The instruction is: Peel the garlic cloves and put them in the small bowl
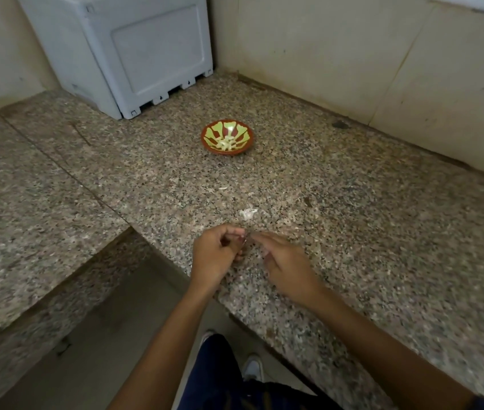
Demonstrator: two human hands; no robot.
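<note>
Left hand (216, 253) curled, pinching a small garlic clove (243, 238); right hand (286, 266) fingertips pulling at it | small bowl (227, 137) on worktop (353, 232) holds peeled cloves (226, 143); skin scrap (248, 213) nearby

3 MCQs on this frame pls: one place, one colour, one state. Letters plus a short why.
1. Where is the small bowl?
A) on the granite counter, beyond the hands
B) on the floor
C) in the left hand

2. The bowl's inside is:
A) plain white
B) blue
C) green with red-brown patches

3. The bowl is:
A) upside down
B) upright, holding pale peeled cloves
C) empty

Key: 1A, it sits on the stone past both hands; 2C, the pattern shows inside the rim; 3B, pale pieces lie at its bottom.
</note>
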